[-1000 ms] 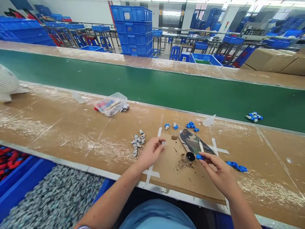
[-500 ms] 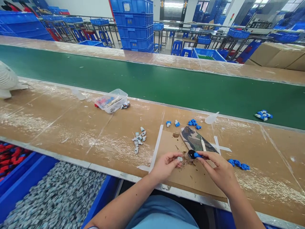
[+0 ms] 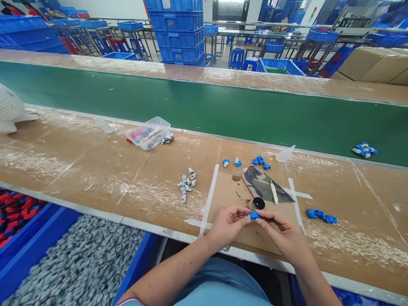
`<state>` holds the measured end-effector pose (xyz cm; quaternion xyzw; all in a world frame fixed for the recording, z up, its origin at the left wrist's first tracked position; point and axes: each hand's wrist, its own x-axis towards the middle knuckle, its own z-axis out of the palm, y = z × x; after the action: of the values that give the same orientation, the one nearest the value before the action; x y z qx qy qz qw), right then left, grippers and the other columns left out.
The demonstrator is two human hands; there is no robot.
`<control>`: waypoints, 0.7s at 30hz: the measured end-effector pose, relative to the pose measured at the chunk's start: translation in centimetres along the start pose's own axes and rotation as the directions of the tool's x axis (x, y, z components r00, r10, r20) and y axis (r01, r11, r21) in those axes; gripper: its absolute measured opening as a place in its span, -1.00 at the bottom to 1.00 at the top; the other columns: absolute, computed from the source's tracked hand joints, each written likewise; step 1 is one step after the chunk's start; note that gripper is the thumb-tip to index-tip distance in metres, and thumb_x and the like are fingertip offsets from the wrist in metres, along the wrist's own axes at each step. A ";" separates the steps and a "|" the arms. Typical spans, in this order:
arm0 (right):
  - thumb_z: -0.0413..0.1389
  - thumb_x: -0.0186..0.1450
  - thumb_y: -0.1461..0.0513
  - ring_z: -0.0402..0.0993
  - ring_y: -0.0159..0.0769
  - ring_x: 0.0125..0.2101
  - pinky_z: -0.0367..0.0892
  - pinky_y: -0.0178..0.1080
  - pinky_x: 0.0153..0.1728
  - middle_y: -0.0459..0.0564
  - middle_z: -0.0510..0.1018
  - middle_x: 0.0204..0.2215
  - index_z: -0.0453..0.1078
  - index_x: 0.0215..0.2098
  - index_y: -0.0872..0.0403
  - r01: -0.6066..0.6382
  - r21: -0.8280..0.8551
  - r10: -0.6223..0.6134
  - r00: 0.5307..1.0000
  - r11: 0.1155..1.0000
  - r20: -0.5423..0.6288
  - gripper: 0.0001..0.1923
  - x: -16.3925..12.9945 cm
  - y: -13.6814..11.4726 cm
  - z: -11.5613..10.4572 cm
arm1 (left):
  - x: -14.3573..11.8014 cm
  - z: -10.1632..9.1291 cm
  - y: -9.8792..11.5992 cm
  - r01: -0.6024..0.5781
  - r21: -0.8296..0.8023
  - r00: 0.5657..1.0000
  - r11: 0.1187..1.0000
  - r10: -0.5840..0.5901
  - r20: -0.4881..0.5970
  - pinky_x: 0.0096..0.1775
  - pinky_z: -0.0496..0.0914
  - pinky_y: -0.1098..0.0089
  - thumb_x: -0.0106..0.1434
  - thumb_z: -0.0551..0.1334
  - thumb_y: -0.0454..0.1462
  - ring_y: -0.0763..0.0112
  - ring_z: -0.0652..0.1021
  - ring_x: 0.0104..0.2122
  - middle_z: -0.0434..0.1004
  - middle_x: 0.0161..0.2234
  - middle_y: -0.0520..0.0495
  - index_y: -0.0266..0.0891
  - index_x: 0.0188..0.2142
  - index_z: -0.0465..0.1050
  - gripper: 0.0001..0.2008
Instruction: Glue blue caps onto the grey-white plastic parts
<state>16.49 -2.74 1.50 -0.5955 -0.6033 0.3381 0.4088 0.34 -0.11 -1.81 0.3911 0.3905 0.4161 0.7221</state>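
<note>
Blue part point(image 3: 255, 215) and pale grey part point(image 3: 247, 216), held side by side above the cardboard sheet point(image 3: 223, 191), just to the near side of the pot of black liquid point(image 3: 258, 203). The blue part is small, saturated in colour and rounded in outline; its upper face is exposed, and its right end is pinched by the right hand point(image 3: 282, 231). The grey part appears only as a light sliver at the blue part's left end, within the left hand's point(image 3: 229, 225) fingertips. Because fingers cover the junction, actual joining cannot be confirmed.
</note>
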 end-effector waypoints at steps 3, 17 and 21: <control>0.17 0.15 0.11 0.57 -0.20 -0.34 0.51 -0.20 -0.30 -0.01 0.64 -0.37 0.55 -0.31 -0.02 0.078 -0.062 -0.077 0.997 0.995 0.017 -0.81 0.0 -0.2 -0.1 | -0.1 -0.1 0.0 -0.027 0.033 0.999 0.999 0.026 0.021 -0.12 0.43 0.29 -0.04 0.40 -0.14 0.32 0.57 -0.28 0.60 -0.35 -0.11 -0.28 -0.34 0.53 -0.69; 0.16 0.16 0.10 0.58 -0.22 -0.41 0.53 -0.23 -0.40 -0.07 0.64 -0.40 0.58 -0.34 -0.11 0.097 -0.069 -0.090 0.991 0.993 0.098 -0.84 -0.1 -0.1 -0.5 | -0.4 -0.3 0.2 -0.041 0.069 0.995 0.997 0.034 0.090 -0.18 0.44 0.34 0.00 0.39 -0.19 0.36 0.56 -0.31 0.58 -0.35 -0.12 -0.27 -0.31 0.49 -0.73; 0.21 0.10 0.16 0.57 -0.23 -0.45 0.53 -0.23 -0.41 -0.07 0.63 -0.46 0.59 -0.38 -0.10 0.045 0.009 -0.045 0.999 0.999 0.018 -0.87 -0.6 -0.1 0.2 | -0.5 -0.1 0.7 0.024 0.018 0.999 1.000 -0.025 0.041 -0.22 0.44 0.37 -0.04 0.41 -0.18 0.40 0.56 -0.37 0.58 -0.40 -0.09 -0.27 -0.33 0.49 -0.70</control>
<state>16.25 -3.31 1.43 -0.5771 -0.6187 0.3368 0.4133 -0.14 -0.33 -1.11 0.4013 0.3839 0.3956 0.7315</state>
